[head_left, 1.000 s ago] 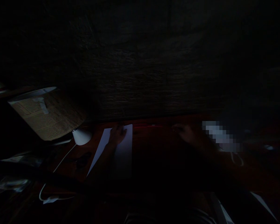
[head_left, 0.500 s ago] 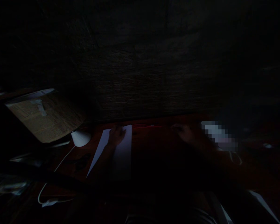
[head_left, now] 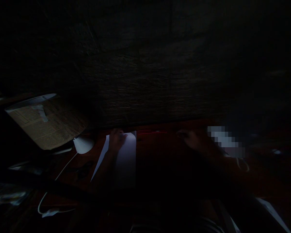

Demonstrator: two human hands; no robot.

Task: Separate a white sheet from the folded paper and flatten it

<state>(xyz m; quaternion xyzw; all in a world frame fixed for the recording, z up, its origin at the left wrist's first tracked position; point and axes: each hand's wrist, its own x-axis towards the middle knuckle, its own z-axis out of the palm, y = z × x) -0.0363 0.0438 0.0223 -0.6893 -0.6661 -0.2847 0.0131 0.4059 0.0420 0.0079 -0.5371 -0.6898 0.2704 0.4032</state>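
The scene is very dark. White paper (head_left: 125, 155) lies on a reddish-brown table, with its top right corner curling and a greyer corner showing behind it. My left hand (head_left: 116, 139) is at the paper's top edge, its fingers bent and closed on the sheet. Farther right, my right hand (head_left: 191, 139) is near the table's back edge, away from the paper. Its fingers look curled together; shadow hides whatever is in them. Between the hands, a thin red strip (head_left: 152, 132) lies along the back of the table.
On the left stands a lamp with a newsprint-covered shade (head_left: 48, 123) and a white base (head_left: 83, 145). Its white cord (head_left: 65, 166) runs forward past dark scissors (head_left: 83, 169). A blurred-out pale object (head_left: 225, 140) lies at right. A rough dark wall (head_left: 145, 71) rises behind.
My left hand has shifted slightly left and up along the paper's top edge. The paper's top right corner now curls, baring a corner behind it. My right hand has barely moved.
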